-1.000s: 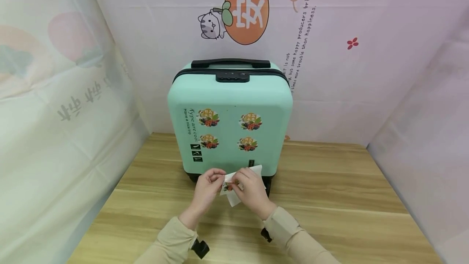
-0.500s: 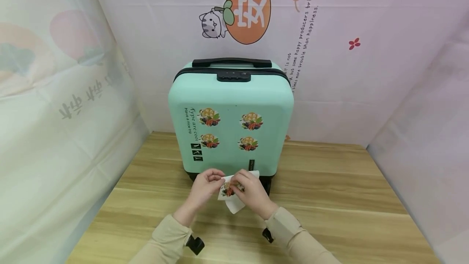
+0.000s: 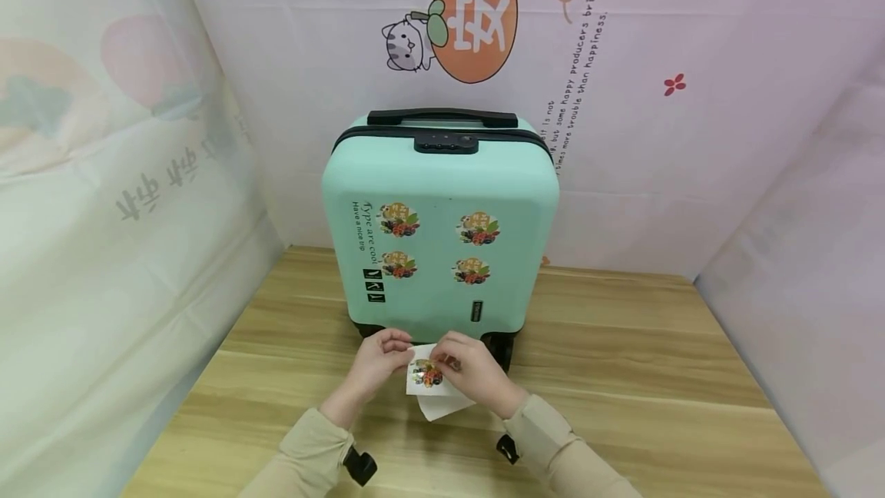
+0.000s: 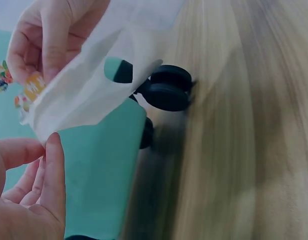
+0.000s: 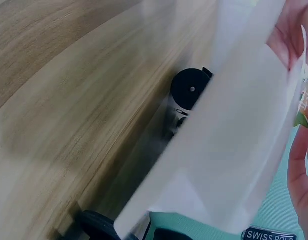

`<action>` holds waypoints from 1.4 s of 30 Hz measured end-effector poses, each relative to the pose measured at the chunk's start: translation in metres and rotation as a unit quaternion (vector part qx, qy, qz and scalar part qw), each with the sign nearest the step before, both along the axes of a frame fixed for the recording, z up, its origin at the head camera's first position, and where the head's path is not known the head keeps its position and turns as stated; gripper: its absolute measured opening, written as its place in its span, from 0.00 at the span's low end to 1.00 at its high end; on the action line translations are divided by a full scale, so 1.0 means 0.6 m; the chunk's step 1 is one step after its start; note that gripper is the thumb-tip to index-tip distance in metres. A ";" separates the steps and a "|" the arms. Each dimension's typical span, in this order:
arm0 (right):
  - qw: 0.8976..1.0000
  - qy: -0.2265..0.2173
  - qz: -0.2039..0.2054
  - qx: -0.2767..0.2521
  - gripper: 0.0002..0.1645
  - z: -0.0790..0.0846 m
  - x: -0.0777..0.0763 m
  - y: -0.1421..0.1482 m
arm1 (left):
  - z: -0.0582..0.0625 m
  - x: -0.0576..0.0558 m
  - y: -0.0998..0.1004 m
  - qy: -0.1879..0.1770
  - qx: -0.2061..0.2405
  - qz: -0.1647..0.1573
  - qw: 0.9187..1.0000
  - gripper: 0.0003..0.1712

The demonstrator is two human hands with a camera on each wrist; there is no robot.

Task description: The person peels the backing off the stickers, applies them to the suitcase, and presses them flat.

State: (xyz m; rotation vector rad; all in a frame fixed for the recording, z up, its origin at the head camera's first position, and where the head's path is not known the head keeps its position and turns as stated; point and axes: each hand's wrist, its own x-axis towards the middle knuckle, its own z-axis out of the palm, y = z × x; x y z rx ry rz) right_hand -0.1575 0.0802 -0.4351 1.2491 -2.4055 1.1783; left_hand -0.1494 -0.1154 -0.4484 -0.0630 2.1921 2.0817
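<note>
The left hand pinches a corner of white paper. The right hand pinches the edge of a round fruit sticker on it, orange, red and green. The sticker is in front of the mint suitcase, near its bottom. The right wrist view shows SWISS on a black label, too tiny to read in the head view

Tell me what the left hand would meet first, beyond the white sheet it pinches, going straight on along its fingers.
Most likely the right hand, at the fruit sticker just across from it; depth leaves unclear whether the sticker comes first.
</note>
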 end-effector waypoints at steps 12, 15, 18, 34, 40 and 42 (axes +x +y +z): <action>0.998 -0.049 -0.017 -0.022 0.08 0.010 -0.003 0.015 | -0.054 0.008 -0.021 -0.033 0.001 -0.007 0.999 0.18; 0.997 -0.066 -0.027 -0.025 0.07 0.015 -0.006 0.020 | -0.066 0.011 -0.026 -0.038 0.003 -0.006 0.999 0.18; 0.996 -0.082 -0.037 -0.021 0.07 0.021 -0.011 0.024 | -0.078 0.012 -0.028 -0.038 -0.002 -0.005 0.999 0.18; 0.984 -0.166 -0.045 0.043 0.09 0.048 -0.026 0.029 | -0.096 0.016 -0.029 -0.004 -0.113 0.004 0.994 0.18; 0.985 -0.159 -0.042 0.049 0.10 0.046 -0.026 0.025 | -0.049 0.012 -0.024 0.124 -0.140 0.045 0.981 0.11; 0.986 -0.157 -0.038 0.049 0.10 0.044 -0.026 0.022 | -0.031 0.012 -0.016 0.143 -0.116 0.041 0.982 0.10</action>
